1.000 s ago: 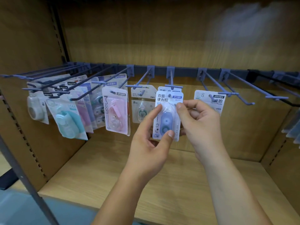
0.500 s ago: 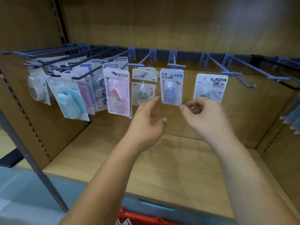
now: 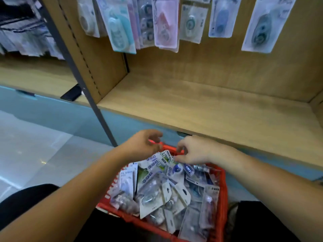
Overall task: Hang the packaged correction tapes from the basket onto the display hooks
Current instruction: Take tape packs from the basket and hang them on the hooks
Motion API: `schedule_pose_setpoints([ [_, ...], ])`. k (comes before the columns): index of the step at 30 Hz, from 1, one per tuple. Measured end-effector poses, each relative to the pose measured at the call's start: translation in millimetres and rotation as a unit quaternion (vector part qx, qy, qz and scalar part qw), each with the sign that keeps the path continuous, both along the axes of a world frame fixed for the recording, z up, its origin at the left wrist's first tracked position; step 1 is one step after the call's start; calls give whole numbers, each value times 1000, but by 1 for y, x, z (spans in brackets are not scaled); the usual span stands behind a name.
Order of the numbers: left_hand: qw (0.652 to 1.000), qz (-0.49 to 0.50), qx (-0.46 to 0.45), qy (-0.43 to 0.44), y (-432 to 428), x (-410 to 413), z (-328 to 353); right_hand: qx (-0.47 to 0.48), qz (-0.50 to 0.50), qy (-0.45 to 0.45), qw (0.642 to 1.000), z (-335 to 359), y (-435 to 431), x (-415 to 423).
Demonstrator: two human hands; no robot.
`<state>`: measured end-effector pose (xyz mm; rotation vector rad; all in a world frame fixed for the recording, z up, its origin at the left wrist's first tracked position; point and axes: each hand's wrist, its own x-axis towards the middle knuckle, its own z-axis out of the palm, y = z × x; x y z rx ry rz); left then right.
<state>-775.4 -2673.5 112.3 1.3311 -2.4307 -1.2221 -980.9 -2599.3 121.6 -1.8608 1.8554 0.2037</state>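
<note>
View down past a wooden shelf (image 3: pixel 209 109), which lies between the hanging packs (image 3: pixel 166 23) above and a red basket (image 3: pixel 223 198) below. A grey upright (image 3: pixel 78 75) slants down the left side, with a dark flat object (image 3: pixel 71 93) (too blurred to identify) on the neighbouring shelf just beside it. Pale floor (image 3: pixel 35 145) shows at left.

The packaged correction tapes (image 3: pixel 166 189) are clear blisters on white cards, some printed blue or green. They lie loosely piled and overlapping, filling the basket to its rim.

The left hand (image 3: pixel 141 145) hovers over the far rim, fingers loosely curled and holding nothing. The right hand (image 3: pixel 194 151) curls its fingertips down onto the topmost packs at the far end; whether it pinches one cannot be told.
</note>
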Motion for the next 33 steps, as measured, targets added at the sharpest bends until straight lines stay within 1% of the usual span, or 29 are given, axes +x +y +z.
schedule_pose_setpoints([
  [2, 999, 24, 12, -43, 6, 29, -42, 42, 42, 19, 998, -28, 10, 13],
  [5, 986, 27, 29, -164, 5, 69, -95, 77, 52, -3, 996, -65, 21, 24],
  [6, 981, 22, 31, -188, 5, 79, -103, 73, 48, -12, 996, -75, 23, 27],
  [8, 978, 7, 33, -208, 8, 94, -109, 44, 49, -16, 998, -92, 26, 30],
  [10, 977, -3, 35, -208, 9, 107, -112, 15, 54, -27, 998, -108, 28, 34],
  [12, 978, 7, 35, -206, 10, 119, -118, 2, 62, -36, 997, -122, 27, 40],
  [15, 978, 14, -13, -210, 11, 123, -124, 0, 61, -45, 997, -134, 16, 47],
  [18, 986, -17, -49, -160, 13, 101, -127, -13, 51, -61, 997, -133, 2, 43],
  [21, 992, -23, 9, -126, 21, 62, -129, -39, -16, -95, 995, -132, -5, 31],
  [24, 990, 26, 77, -114, 23, 37, -139, -29, -81, -148, 985, -140, -4, 19],
  [28, 984, 89, 125, -89, 23, 21, -146, -4, -104, -182, 978, -148, 0, 15],
  [33, 980, 109, 157, -56, 20, 22, -144, 17, -141, -223, 964, -145, -10, 1],
])
